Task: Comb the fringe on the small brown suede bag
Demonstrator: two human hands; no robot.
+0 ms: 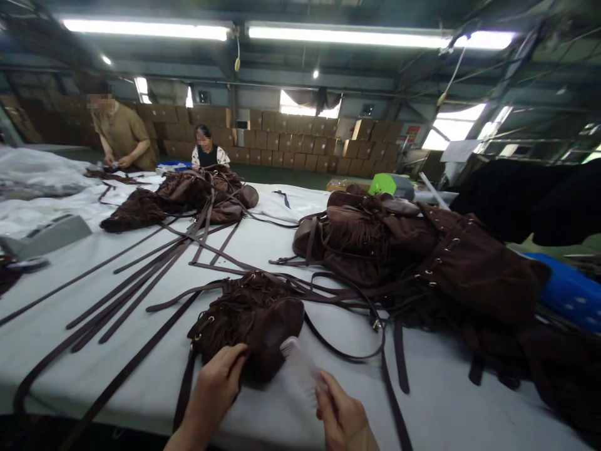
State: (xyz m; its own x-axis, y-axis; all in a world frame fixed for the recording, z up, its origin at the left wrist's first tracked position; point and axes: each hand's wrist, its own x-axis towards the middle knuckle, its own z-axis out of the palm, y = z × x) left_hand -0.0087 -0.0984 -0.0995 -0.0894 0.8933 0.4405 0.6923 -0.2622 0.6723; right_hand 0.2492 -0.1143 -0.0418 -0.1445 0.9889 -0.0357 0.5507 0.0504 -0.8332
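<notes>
Suede, dark brown and fringed: the bag (248, 322) lies on the white table (291, 413) straight ahead of me, close to the near edge, with its open end turned toward my hands. My left hand (218, 385) sits at the bag's seven o'clock, fingers curled together and pressed over its lower rim. My right hand (342, 416) is at its five o'clock, thumb and fingers pinching the handle of a white brush (300, 366), whose head lies just beside the bag's dark opening; I cannot tell whether the bristles touch it.

Long brown straps (141, 282) lie loose across the cloth from nine to eleven o'clock of the bag. At two o'clock, a heap of the same brown bags (422, 250) is piled up, and another heap (188, 194) lies at eleven o'clock, farther off. Behind that heap, two co-workers stand at the far side, one in a tan shirt (124, 134) with hands down on the table, the other in a dark top (209, 153). Stacked cartons (300, 147) line the back wall at twelve o'clock.
</notes>
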